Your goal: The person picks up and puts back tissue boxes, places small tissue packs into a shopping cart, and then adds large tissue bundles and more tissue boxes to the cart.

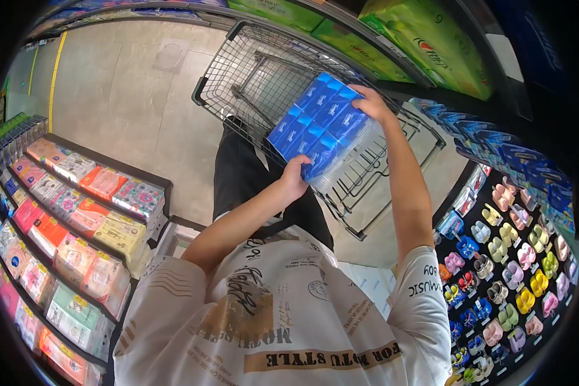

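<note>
A plastic-wrapped blue multipack of small tissue packets point(315, 125) is held over the wire shopping cart point(264, 71), tilted in view. My left hand point(296, 175) grips its near-left corner, the thumb lying on the top face. At the far-right corner my right hand point(370, 103) holds the wrap, fingers bent over the edge. Clear film sticks out on the pack's right side, above the cart's wire frame. How far the pack is from the basket floor cannot be told.
Shelves of packaged tissues point(77, 212) stand on the left. Large green packs point(424, 48) fill the shelf at upper right. A rack of colourful small shoes point(508, 270) hangs at lower right. Grey tiled floor point(128, 83) shows beside the cart.
</note>
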The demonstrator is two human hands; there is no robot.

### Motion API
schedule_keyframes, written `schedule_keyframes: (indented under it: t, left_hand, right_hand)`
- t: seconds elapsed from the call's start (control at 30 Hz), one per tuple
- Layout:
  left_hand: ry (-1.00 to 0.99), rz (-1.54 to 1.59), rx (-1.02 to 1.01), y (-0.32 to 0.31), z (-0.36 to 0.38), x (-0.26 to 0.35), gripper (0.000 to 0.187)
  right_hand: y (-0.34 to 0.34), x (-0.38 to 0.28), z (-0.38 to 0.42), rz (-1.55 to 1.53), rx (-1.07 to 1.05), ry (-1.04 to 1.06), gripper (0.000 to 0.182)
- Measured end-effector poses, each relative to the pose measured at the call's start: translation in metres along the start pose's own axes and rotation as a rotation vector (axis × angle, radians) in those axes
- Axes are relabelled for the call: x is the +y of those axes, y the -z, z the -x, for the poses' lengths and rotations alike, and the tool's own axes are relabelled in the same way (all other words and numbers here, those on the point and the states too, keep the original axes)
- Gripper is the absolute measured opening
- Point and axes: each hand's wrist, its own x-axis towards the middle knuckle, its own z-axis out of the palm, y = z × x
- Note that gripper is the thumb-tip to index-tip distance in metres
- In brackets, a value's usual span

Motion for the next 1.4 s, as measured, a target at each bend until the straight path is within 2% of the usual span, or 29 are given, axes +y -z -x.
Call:
schedule_keyframes:
  t: [0.1, 0.2, 0.23, 0.3, 0.33, 0.37, 0.43, 0.5, 0.53, 0.57, 0.6, 0.63, 0.67, 0.73, 0.83, 0.93, 1.0, 1.03, 1.13, 1.17, 1.2, 1.27, 1.33, 1.4]
  left_hand:
    - [-0.105, -0.077, 0.121, -0.012, -0.019, -0.007, 0.049]
    - [-0.064, -0.157, 0.251, -0.002, -0.039, -0.003, 0.052]
    - [0.04, -0.19, 0.106, 0.013, -0.051, 0.002, 0.068]
    - [0.078, -0.273, 0.244, 0.002, -0.045, 0.005, 0.064]
    - [0.091, -0.314, 0.31, -0.005, -0.041, 0.009, 0.062]
    - [-0.027, -0.578, 0.222, 0.008, -0.047, 0.009, 0.056]
    - [-0.275, -1.094, 0.026, 0.051, -0.064, 0.014, 0.046]
    - [-0.452, -1.917, 0.042, 0.033, -0.014, 0.037, 0.039]
    - [-0.531, -2.329, 0.059, 0.03, 0.007, 0.048, 0.037]
    - [-0.496, -2.449, 0.051, 0.046, 0.009, 0.057, 0.039]
    - [-0.455, -2.57, 0.04, 0.063, 0.009, 0.063, 0.041]
    - [-0.407, -2.566, 0.028, 0.072, 0.015, 0.069, 0.042]
    - [-0.527, -2.53, 0.003, 0.085, 0.015, 0.07, 0.042]
    - [-0.773, -2.45, -0.063, 0.108, 0.011, 0.068, 0.043]
    - [-0.632, -2.504, -0.019, 0.099, 0.015, 0.063, 0.043]
    - [-0.618, -2.498, -0.036, 0.103, 0.021, 0.064, 0.044]
    - [-0.691, -2.502, -0.039, 0.106, 0.025, 0.064, 0.044]
    - [-0.608, -2.501, -0.023, 0.107, 0.024, 0.064, 0.046]
    - [-0.725, -2.484, 0.037, 0.124, 0.019, 0.057, 0.046]
    - [-0.785, -2.449, 0.033, 0.129, 0.021, 0.058, 0.052]
    - [-0.815, -2.448, 0.123, 0.13, 0.027, 0.057, 0.055]
    - [-0.872, -2.455, 0.317, 0.136, 0.042, 0.045, 0.064]
    - [-0.9, -2.269, 0.362, 0.146, 0.04, 0.037, 0.069]
    - [-0.87, -2.134, 0.388, 0.151, 0.055, 0.026, 0.073]
  right_hand:
    - [-0.024, 0.01, -0.021, 0.195, 0.11, 0.071, 0.059]
    - [-0.049, 0.021, -0.049, 0.467, 0.163, 0.165, 0.057]
    - [-0.06, 0.025, -0.053, 0.542, 0.216, 0.237, 0.056]
    - [-0.087, 0.031, -0.056, 0.693, 0.314, 0.379, 0.054]
    - [-0.097, 0.027, -0.051, 0.762, 0.24, 0.324, 0.054]
    - [-0.107, 0.02, -0.033, 0.83, 0.163, 0.263, 0.053]
    - [-0.135, 0.049, -0.02, 0.603, 0.098, 0.246, 0.053]
    - [-0.129, 0.003, 0.056, 0.275, 0.106, 0.231, 0.052]
    - [-0.13, 0.001, 0.087, 0.297, 0.281, 0.315, 0.052]
    - [-0.127, 0.005, 0.119, 0.315, 0.455, 0.397, 0.052]
    - [-0.12, 0.0, 0.157, 0.373, 0.626, 0.284, 0.053]
    - [-0.113, 0.0, 0.193, 0.427, 0.797, 0.165, 0.055]
    - [-0.117, 0.03, 0.22, 0.612, 1.046, 0.073, 0.067]
    - [-0.1, 0.062, 0.268, 0.645, 1.322, -0.172, 0.081]
    - [-0.091, 0.114, 0.297, 0.167, 1.297, -0.513, 0.093]
    - [-0.105, 0.157, 0.277, -0.011, 1.049, -0.429, 0.107]
    - [-0.106, 0.144, 0.272, -0.01, 1.004, -0.504, 0.114]
    - [-0.104, 0.138, 0.272, -0.001, 0.981, -0.541, 0.118]
    - [-0.096, 0.149, 0.276, -0.115, 0.871, -0.4, 0.124]
    - [-0.094, 0.152, 0.277, -0.145, 0.869, -0.378, 0.121]
    - [-0.094, 0.151, 0.271, -0.187, 0.872, -0.34, 0.118]
    - [-0.087, 0.154, 0.259, -0.321, 0.685, -0.161, 0.112]
    - [-0.102, 0.128, 0.255, -0.261, 0.791, -0.198, 0.106]
    - [-0.113, 0.124, 0.245, -0.269, 0.779, -0.184, 0.108]
